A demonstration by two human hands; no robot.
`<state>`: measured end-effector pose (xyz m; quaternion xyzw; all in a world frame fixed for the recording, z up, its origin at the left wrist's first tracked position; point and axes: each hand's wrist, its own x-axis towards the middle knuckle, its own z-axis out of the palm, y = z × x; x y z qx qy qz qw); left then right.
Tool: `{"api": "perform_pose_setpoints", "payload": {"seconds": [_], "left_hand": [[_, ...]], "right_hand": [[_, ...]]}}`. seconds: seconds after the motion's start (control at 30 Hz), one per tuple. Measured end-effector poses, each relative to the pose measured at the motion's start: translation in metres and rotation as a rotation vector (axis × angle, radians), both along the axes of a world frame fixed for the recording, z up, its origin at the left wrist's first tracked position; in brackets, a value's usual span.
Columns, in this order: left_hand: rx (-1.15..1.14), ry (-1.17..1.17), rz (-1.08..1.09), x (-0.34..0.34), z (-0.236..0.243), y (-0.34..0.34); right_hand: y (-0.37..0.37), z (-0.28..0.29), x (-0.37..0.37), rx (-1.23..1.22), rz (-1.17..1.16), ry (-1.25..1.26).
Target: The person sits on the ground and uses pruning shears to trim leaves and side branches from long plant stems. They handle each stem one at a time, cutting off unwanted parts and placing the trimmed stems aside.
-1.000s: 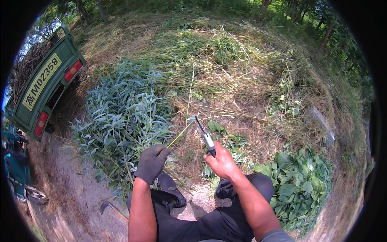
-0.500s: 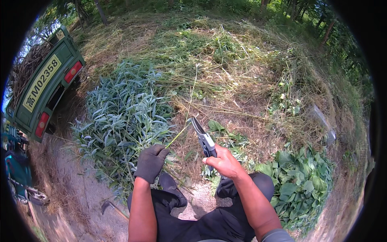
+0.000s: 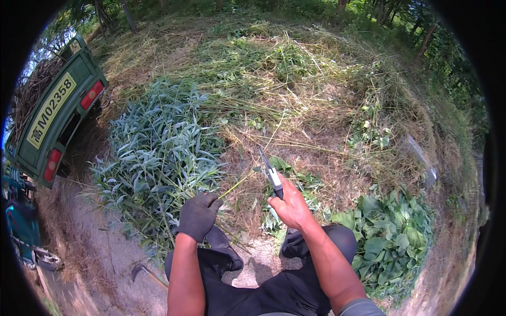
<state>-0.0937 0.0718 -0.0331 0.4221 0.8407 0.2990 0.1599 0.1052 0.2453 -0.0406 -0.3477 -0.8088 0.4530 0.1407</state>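
My left hand (image 3: 199, 215), in a dark work glove, is closed around the lower end of a long, thin yellow-green stem (image 3: 235, 185). The stem slants up and away to the right, nearly bare of leaves. In my bare right hand (image 3: 293, 205) are pruning shears (image 3: 272, 174), gripped by the handles. Their blades point away from me and lie close beside the stem; whether they touch it I cannot tell. A large heap of narrow-leaved, blue-green cut branches (image 3: 163, 147) lies beyond and left of my gloved hand. My shoes (image 3: 224, 247) show below, between the hands.
A pile of broad green leaves (image 3: 387, 237) lies by my right knee. A sickle (image 3: 147, 275) rests on the ground at my left. Farther left stand a green truck bed (image 3: 55, 110) loaded with sticks and a teal motor vehicle (image 3: 23, 226). Cut grass (image 3: 311, 100) covers the ground ahead.
The stem's far end has swung to the right and lower. The shears have turned so their blades show narrower, and my right hand has shifted slightly. My left hand stays nearly in place.
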Motion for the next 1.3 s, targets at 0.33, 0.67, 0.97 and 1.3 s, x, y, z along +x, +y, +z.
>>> {"api": "perform_pose_setpoints", "payload": {"seconds": [0.33,0.67,0.97,1.3], "left_hand": [[0.007,0.016,-0.030,-0.004,-0.002,-0.005],[-0.018,-0.027,-0.019,-0.004,-0.002,-0.006],[-0.002,-0.178,-0.031,-0.009,0.000,-0.006],[-0.032,-0.303,-0.148,-0.007,0.004,-0.005]], "right_hand": [[-0.003,0.000,-0.004,-0.013,-0.063,0.041],[-0.002,0.007,-0.005,-0.066,-0.104,-0.011],[0.001,-0.007,0.000,0.164,-0.091,0.090],[-0.003,0.029,-0.002,-0.602,-0.168,0.189]]}}
